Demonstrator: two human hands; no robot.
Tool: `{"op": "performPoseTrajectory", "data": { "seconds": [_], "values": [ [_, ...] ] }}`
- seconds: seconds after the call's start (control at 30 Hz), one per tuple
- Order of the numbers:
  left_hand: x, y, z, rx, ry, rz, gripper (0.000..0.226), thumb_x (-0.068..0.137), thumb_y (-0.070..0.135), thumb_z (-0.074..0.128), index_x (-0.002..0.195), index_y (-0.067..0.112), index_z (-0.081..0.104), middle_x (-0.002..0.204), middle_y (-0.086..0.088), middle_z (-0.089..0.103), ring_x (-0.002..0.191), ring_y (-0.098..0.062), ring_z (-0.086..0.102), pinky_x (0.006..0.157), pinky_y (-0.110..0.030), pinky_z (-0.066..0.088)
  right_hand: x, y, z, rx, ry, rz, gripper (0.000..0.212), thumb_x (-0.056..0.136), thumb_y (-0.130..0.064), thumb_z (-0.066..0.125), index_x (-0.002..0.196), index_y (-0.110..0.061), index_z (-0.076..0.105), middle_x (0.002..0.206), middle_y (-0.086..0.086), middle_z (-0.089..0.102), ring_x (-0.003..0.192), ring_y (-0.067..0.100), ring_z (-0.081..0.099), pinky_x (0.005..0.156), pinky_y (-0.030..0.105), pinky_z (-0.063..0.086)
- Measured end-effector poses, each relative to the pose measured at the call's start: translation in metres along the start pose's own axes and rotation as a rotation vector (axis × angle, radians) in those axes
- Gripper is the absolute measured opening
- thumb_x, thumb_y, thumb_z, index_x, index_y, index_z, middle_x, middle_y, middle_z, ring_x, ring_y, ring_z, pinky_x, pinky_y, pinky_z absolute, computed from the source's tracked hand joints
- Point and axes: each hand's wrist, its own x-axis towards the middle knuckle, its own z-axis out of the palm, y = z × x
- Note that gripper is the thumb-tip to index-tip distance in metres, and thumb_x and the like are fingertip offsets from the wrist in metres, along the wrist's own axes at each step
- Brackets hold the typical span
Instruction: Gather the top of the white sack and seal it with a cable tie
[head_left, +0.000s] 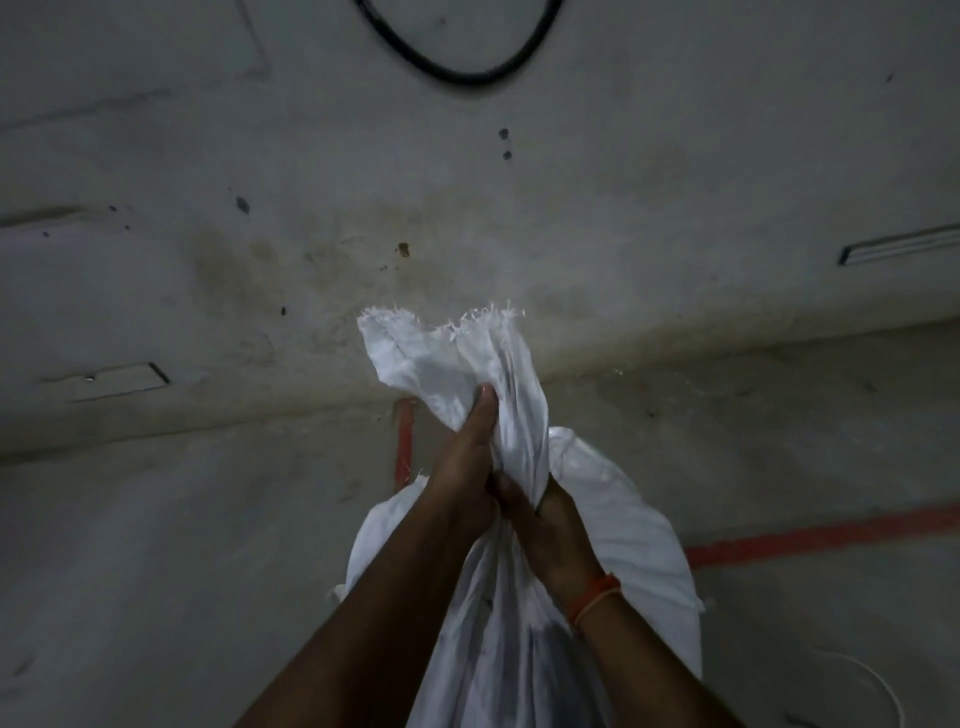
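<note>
White sack (613, 525), 1, gripped by 2 hands: left hand (462, 467), right hand (550, 525).

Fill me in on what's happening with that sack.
A person is bunching the top of a white sack that stands on a concrete floor. The left hand and the right hand both grip the gathered neck, left above right, and the frayed open edge sticks up past them. No cable tie shows on the neck or in either hand, so the sack is gathered but not yet sealed.
</note>
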Motion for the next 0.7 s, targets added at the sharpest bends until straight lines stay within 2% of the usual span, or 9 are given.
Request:
{"op": "performPoseTrajectory", "data": {
  "seconds": [0.1, 0.13, 0.2, 0.27, 0.37, 0.4, 0.5, 0.57, 0.7],
  "values": [
    [0.006, -0.017, -0.002, 0.058, -0.038, 0.104, 0.027, 0.104, 0.033, 0.051, 0.123, 0.021, 0.066, 0.128, -0.009, 0.071, 0.125, -0.027, 0.064, 0.113, -0.048, 0.045, 0.007, 0.005, 0.0, -0.033, 0.052, -0.007, 0.031, 0.094, -0.048, 0.057, 0.118, -0.03, 0.063, 0.102, -0.015, 0.069, 0.097, -0.011, 0.064, 0.086, 0.011, 0.051],
    [0.007, -0.024, -0.004, 0.121, -0.049, 0.172, 0.029, 0.105, 0.032, 0.051, 0.129, 0.021, 0.062, 0.132, -0.007, 0.068, 0.127, -0.024, 0.062, 0.112, -0.045, 0.047, 0.012, 0.007, 0.0, -0.031, 0.064, -0.015, 0.029, 0.096, -0.042, 0.055, 0.119, -0.025, 0.063, 0.103, -0.014, 0.068, 0.095, -0.016, 0.062, 0.084, 0.007, 0.049],
    [0.006, -0.041, -0.016, 0.331, -0.048, 0.294, 0.04, 0.105, 0.03, 0.052, 0.143, 0.021, 0.047, 0.14, 0.0, 0.062, 0.13, -0.013, 0.059, 0.109, -0.032, 0.05, 0.018, 0.011, 0.002, -0.01, 0.09, -0.027, 0.038, 0.098, -0.041, 0.053, 0.122, -0.014, 0.064, 0.108, -0.006, 0.07, 0.099, -0.007, 0.065, 0.089, 0.014, 0.052],
    [0.004, -0.062, -0.033, 0.483, -0.072, 0.301, 0.045, 0.101, 0.042, 0.054, 0.142, 0.026, 0.043, 0.138, 0.006, 0.06, 0.128, -0.007, 0.058, 0.107, -0.026, 0.05, 0.024, 0.017, 0.004, 0.003, 0.111, 0.004, 0.043, 0.095, -0.045, 0.054, 0.118, -0.012, 0.068, 0.107, 0.001, 0.074, 0.102, 0.008, 0.069, 0.091, 0.024, 0.055],
    [-0.003, -0.088, -0.058, 0.526, -0.144, 0.16, 0.077, 0.089, 0.076, 0.046, 0.15, 0.029, 0.041, 0.147, 0.01, 0.056, 0.136, -0.001, 0.051, 0.114, -0.03, 0.04, 0.028, 0.019, 0.004, -0.01, 0.064, 0.105, 0.033, 0.094, -0.044, 0.059, 0.101, -0.016, 0.075, 0.092, -0.004, 0.077, 0.086, 0.001, 0.072, 0.078, 0.017, 0.055],
    [-0.004, -0.096, -0.066, 0.534, -0.16, 0.132, 0.078, 0.088, 0.08, 0.043, 0.151, 0.034, 0.041, 0.148, 0.015, 0.054, 0.138, 0.003, 0.048, 0.117, -0.03, 0.036, 0.029, 0.019, 0.004, -0.017, 0.044, 0.125, 0.034, 0.093, -0.045, 0.06, 0.098, -0.014, 0.075, 0.089, -0.003, 0.078, 0.083, 0.002, 0.072, 0.077, 0.018, 0.055],
    [-0.008, -0.107, -0.08, 0.557, -0.187, 0.09, 0.058, 0.091, 0.075, 0.04, 0.142, 0.049, 0.041, 0.141, 0.034, 0.052, 0.14, 0.009, 0.04, 0.118, -0.023, 0.033, 0.031, 0.016, 0.006, -0.088, -0.025, 0.151, 0.039, 0.091, -0.047, 0.062, 0.097, -0.012, 0.075, 0.09, 0.002, 0.078, 0.083, 0.01, 0.074, 0.083, 0.028, 0.058],
    [-0.008, -0.106, -0.083, 0.587, -0.236, 0.069, 0.055, 0.091, 0.07, 0.041, 0.142, 0.05, 0.039, 0.138, 0.042, 0.05, 0.141, 0.011, 0.037, 0.116, -0.017, 0.032, 0.032, 0.016, 0.005, -0.1, -0.056, 0.164, 0.041, 0.09, -0.05, 0.062, 0.1, -0.013, 0.075, 0.091, 0.002, 0.078, 0.084, 0.011, 0.074, 0.086, 0.03, 0.059],
    [-0.003, -0.103, -0.086, 0.566, -0.293, 0.116, 0.064, 0.101, 0.053, 0.041, 0.158, 0.029, 0.027, 0.159, 0.015, 0.039, 0.145, 0.005, 0.035, 0.124, -0.03, 0.027, 0.039, 0.02, 0.006, -0.08, -0.068, 0.176, 0.051, 0.085, -0.062, 0.058, 0.102, -0.017, 0.074, 0.094, -0.001, 0.078, 0.088, 0.01, 0.074, 0.089, 0.032, 0.058]
  ]
}}
